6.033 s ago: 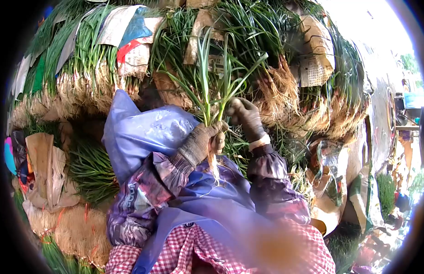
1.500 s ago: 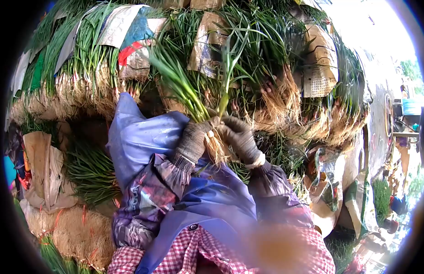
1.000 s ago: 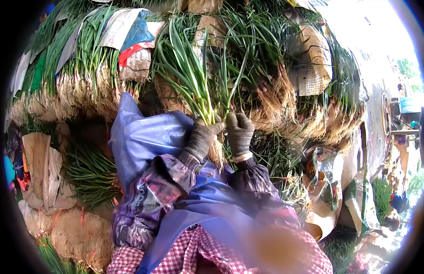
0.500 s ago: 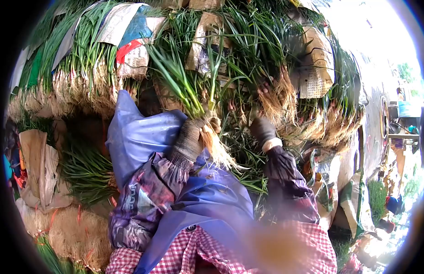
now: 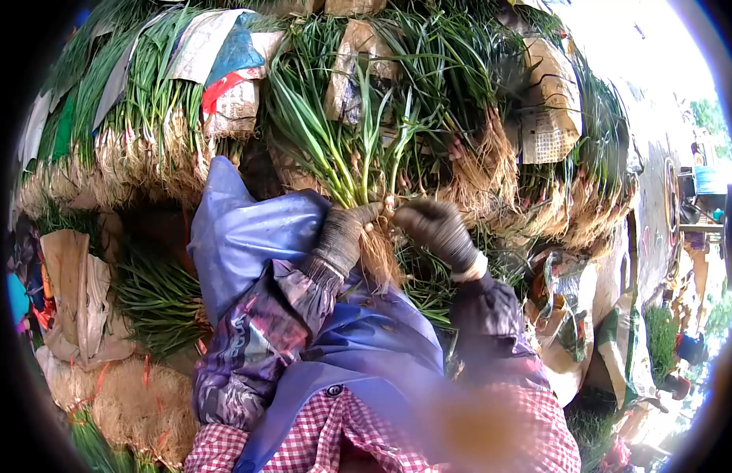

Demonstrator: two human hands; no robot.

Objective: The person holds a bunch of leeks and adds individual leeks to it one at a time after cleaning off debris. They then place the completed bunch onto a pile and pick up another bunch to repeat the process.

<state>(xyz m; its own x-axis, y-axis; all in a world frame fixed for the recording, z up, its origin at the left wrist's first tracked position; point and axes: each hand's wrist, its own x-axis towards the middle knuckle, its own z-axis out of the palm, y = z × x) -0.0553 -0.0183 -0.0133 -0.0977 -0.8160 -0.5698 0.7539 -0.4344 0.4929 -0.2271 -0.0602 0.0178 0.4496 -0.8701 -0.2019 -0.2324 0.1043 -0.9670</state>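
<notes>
My left hand [image 5: 346, 235], in a dark knitted glove, is closed around a bunch of green garlic [image 5: 342, 169] just above its roots. Long flat leaves fan upward from the fist, while pale roots [image 5: 379, 256] hang below it. Close against the bunch's right side is my right hand [image 5: 435, 229], gloved too. Its fingers are drawn together at a stalk by a small whitish bulb [image 5: 389, 202]; the fingertips are partly hidden. Loose green stalks [image 5: 429, 288] lie beneath the hands.
Rows of rooted green garlic [image 5: 161, 134] line the far side, with sacking strips [image 5: 547, 102] among them. A blue apron [image 5: 256, 213] covers my lap. More leafy stalks [image 5: 157, 296] lie at left beside a rooted bundle [image 5: 141, 406]. A white-green sack [image 5: 622, 347] stands at right.
My right hand has come left from the loose stalks up to the bunch. The bunch looks fuller, with another stalk at its right side. My left hand keeps its grip.
</notes>
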